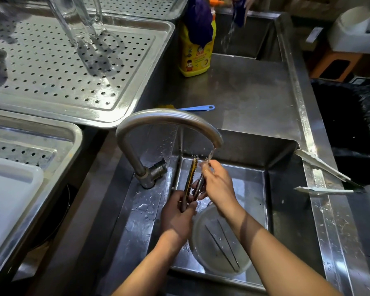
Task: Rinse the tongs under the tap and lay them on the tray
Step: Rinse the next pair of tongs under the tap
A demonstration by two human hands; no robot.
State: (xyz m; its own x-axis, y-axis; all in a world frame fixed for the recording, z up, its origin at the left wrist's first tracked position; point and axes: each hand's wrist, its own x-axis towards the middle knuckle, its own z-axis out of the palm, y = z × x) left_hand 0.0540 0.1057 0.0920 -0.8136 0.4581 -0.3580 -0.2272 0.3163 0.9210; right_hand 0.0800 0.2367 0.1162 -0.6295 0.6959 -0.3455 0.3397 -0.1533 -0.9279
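Rinse step is under way, lay-down not yet started. You hold the tongs [189, 182] over the sink [250, 184], tips up toward the spout of the tap [169, 118], well apart from any tray. Water [212, 152] runs from the spout onto your right hand [217, 184] and the upper end of the tongs.

Your left hand [176, 218] grips the lower, hinge end, fingers curled round it. Your right hand's fingers pinch one arm of the tongs near its top, looks like rubbing it in the stream. The other arm, yellow-edged, stands just left of the stream; can't tell if it is wet.

Judgement: roughly halfway. Left to do: get both arms through the water, then carry the tongs left and up to a tray. The nearest bare spot is the perforated tray [90, 116] at upper left, which has glassware on its far part. A second tray [73, 133] at lower left carries a white board [9, 199]. Which tray is meant, can't tell.

A round tub [220, 242] holding thin metal sticks sits in the sink below your hands; not part of the task.
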